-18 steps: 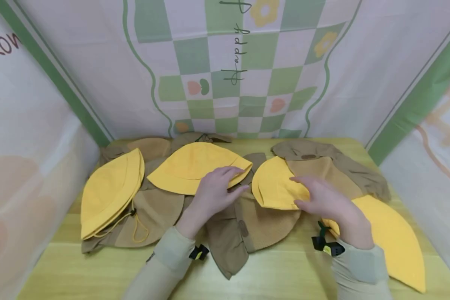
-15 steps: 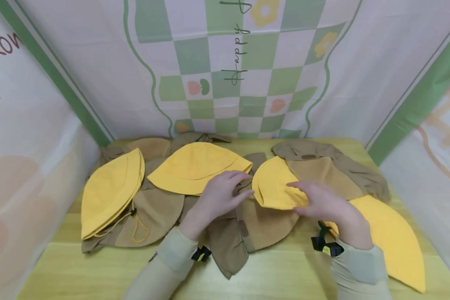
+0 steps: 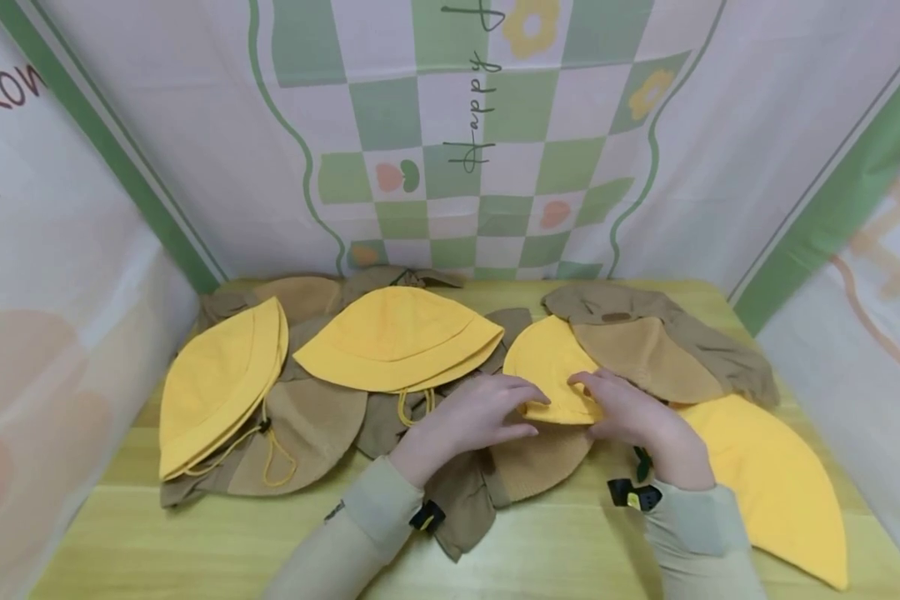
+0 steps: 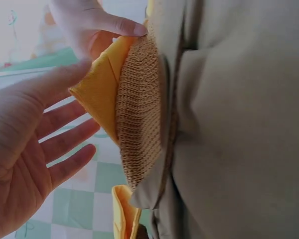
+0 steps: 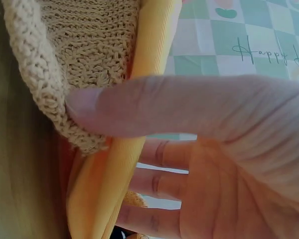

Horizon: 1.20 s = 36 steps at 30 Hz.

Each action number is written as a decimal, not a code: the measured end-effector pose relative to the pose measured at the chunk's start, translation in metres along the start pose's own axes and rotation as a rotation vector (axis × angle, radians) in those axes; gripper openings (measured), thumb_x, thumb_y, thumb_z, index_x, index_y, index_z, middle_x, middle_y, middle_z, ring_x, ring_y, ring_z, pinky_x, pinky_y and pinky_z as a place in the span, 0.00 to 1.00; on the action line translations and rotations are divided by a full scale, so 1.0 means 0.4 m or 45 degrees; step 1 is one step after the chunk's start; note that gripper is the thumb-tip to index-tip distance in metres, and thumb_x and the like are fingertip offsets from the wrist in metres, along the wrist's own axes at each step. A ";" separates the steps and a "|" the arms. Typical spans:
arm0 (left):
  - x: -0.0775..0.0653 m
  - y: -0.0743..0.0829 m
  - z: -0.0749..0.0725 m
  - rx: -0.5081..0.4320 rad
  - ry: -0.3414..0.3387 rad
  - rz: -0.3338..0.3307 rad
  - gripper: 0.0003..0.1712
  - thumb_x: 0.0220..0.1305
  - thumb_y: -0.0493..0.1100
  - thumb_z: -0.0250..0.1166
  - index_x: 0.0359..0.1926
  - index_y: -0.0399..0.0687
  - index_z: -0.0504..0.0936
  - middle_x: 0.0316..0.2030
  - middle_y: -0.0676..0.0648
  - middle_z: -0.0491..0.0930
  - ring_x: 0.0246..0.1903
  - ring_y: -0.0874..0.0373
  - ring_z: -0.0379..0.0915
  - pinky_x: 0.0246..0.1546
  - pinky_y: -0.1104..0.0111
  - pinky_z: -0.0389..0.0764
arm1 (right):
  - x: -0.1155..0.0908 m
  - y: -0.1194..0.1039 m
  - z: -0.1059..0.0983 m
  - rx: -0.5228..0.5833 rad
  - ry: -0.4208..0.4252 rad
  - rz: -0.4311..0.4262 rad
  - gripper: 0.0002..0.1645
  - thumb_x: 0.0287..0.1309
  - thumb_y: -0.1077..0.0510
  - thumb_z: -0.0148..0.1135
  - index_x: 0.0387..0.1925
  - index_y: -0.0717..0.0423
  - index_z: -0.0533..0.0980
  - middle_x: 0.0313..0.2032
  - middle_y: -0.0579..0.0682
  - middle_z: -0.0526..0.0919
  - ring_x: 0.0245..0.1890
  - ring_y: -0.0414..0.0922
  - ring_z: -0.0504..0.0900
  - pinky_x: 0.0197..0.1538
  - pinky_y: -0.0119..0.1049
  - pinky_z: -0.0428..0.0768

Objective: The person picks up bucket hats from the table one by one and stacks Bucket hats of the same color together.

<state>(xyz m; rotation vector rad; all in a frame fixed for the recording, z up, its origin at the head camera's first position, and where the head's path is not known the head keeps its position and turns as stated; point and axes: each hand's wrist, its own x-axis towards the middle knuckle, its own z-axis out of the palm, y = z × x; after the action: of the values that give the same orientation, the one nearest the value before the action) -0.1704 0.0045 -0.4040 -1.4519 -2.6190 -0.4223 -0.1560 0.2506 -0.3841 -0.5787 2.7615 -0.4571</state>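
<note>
Between the two hands a folded yellow hat [image 3: 551, 367] lies on a brown hat with a tan ribbed part [image 3: 540, 458]. My left hand [image 3: 480, 412] is at its lower left edge; the left wrist view shows that hand [image 4: 35, 119] with fingers extended and apart beside the yellow corner [image 4: 99, 94]. My right hand [image 3: 637, 412] is over the hat's right side. In the right wrist view the right hand's thumb [image 5: 114, 107] lies across the ribbed part [image 5: 89, 45] and yellow edge [image 5: 134, 124], with its fingers extended behind.
Another yellow hat [image 3: 397, 333] with a cord loop lies left of centre, and one [image 3: 225, 383] with a corded toggle is at far left. A yellow hat [image 3: 772, 483] sits at right below a brown-and-tan hat [image 3: 645, 333]. Fabric walls [image 3: 450, 208] enclose the wooden table [image 3: 195, 550].
My left hand has moved right and toward the table's front, from the middle yellow hat to the folded one, uncovering a cord loop. My right hand has shifted slightly left and down.
</note>
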 end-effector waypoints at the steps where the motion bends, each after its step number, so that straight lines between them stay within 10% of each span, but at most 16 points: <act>1: 0.000 0.001 0.002 -0.002 -0.011 -0.002 0.19 0.68 0.55 0.65 0.56 0.58 0.82 0.54 0.58 0.83 0.51 0.66 0.80 0.53 0.74 0.79 | 0.002 0.001 0.002 -0.003 0.005 -0.006 0.40 0.43 0.66 0.75 0.60 0.67 0.70 0.48 0.65 0.78 0.47 0.59 0.79 0.50 0.53 0.78; 12: -0.013 -0.002 -0.003 -0.008 0.029 -0.047 0.16 0.74 0.47 0.59 0.58 0.55 0.81 0.54 0.54 0.83 0.52 0.64 0.81 0.51 0.73 0.80 | 0.009 -0.002 -0.013 -0.040 0.186 -0.137 0.11 0.58 0.71 0.64 0.42 0.60 0.83 0.39 0.55 0.87 0.37 0.51 0.83 0.41 0.47 0.82; 27: -0.016 -0.025 0.009 0.108 0.358 -0.212 0.17 0.73 0.48 0.60 0.60 0.54 0.80 0.52 0.53 0.86 0.48 0.63 0.84 0.43 0.72 0.84 | 0.029 -0.057 -0.001 -0.125 0.703 -0.237 0.11 0.58 0.71 0.65 0.43 0.63 0.84 0.39 0.59 0.88 0.36 0.55 0.86 0.42 0.52 0.84; 36: -0.020 -0.051 0.000 0.038 0.569 -0.267 0.13 0.73 0.41 0.59 0.55 0.52 0.82 0.46 0.51 0.88 0.40 0.61 0.86 0.37 0.71 0.85 | 0.010 -0.022 -0.026 0.032 0.437 -0.176 0.23 0.57 0.63 0.70 0.54 0.68 0.78 0.50 0.66 0.84 0.50 0.62 0.82 0.54 0.58 0.79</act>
<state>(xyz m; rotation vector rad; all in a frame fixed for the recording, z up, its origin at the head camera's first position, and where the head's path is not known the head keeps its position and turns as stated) -0.1837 -0.0123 -0.4095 -0.9390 -2.3996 -0.6417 -0.1600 0.2437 -0.3722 -0.7509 3.0433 -0.6789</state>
